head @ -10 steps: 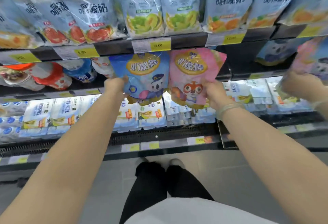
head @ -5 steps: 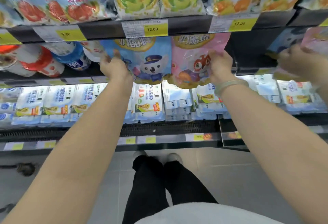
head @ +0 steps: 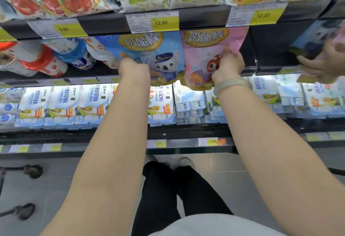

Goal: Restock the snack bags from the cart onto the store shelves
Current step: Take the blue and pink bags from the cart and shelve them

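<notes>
A: How was the left hand (head: 133, 67) set?
B: Fingers curled around the left edge of the glossy blue snack bag with a koala (head: 158, 58), at about eleven o'clock, under the dark shelf edge (head: 104, 24).
A: And the right hand (head: 228, 64)?
B: It pinched the glossy pink snack bag with a fox (head: 203, 56) at its right side, at one o'clock. The two bags touched side by side.

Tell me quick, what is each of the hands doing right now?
Left hand: closed on the blue koala-print snack bag.
Right hand: closed on the pink squirrel-print snack bag.
</notes>
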`<action>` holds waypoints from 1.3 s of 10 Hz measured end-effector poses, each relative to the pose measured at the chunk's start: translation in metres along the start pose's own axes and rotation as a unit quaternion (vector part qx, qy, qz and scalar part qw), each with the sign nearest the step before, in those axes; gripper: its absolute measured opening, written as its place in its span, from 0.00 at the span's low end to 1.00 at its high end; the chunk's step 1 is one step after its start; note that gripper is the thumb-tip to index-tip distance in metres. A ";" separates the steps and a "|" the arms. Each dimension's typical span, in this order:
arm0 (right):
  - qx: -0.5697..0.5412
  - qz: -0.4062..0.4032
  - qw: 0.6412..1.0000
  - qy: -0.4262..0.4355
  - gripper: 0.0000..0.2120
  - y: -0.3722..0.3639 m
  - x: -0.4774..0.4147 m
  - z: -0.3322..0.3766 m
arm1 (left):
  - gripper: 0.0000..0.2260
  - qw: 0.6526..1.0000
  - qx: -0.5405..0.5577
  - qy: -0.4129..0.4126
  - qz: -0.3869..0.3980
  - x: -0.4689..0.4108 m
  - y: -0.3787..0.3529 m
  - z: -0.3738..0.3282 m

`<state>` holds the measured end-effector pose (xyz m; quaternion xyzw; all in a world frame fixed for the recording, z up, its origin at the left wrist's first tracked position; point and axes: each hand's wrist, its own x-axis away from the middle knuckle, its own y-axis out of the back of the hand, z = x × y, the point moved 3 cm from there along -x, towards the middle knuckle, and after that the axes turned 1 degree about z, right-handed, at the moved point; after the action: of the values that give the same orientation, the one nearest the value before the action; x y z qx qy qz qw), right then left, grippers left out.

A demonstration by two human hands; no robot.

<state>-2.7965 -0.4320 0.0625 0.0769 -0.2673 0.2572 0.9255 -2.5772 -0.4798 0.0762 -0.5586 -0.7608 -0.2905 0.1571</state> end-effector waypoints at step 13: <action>0.034 0.097 0.988 -0.111 0.14 -0.030 -0.009 -0.016 | 0.22 0.873 0.355 0.202 0.265 -0.002 -0.036 0.001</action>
<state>-2.7806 -0.4568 0.0442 0.1104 -0.3660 0.3445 0.8574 -2.6098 -0.4887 0.0649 -0.5749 -0.5878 -0.0544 0.5666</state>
